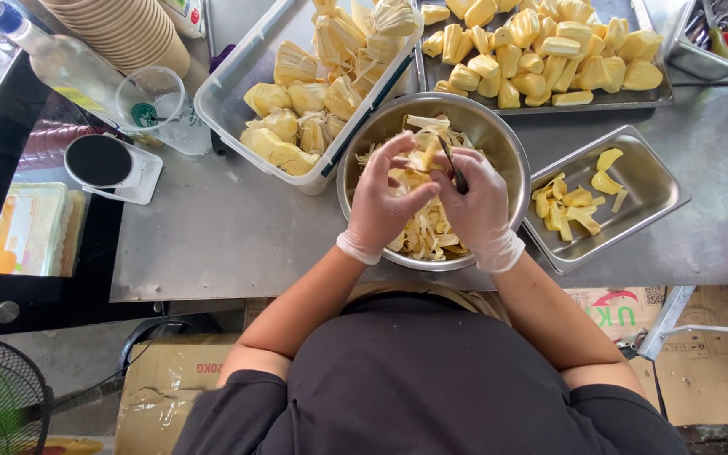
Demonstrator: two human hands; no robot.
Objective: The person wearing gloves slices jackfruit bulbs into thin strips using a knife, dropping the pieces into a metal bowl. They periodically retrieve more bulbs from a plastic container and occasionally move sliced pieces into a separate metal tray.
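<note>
Both hands wear thin white gloves and work over a round steel bowl (pixel 507 152) full of pale jackfruit strands and trimmings. My left hand (pixel 383 202) pinches a yellow jackfruit pod (pixel 425 157) above the bowl. My right hand (pixel 478 206) is closed on a small dark-bladed knife (pixel 455 167), its blade against the pod. The two hands touch at the fingertips.
A white plastic tub (pixel 227 88) of uncut pods sits left of the bowl. A flat steel tray (pixel 634 99) of cleaned pods lies behind, a small steel tray (pixel 655 181) with cut pieces at right. A clear cup (pixel 162 105), bottle (pixel 61 59), stacked paper cups (pixel 132 29) and a scale (pixel 111 164) stand at left.
</note>
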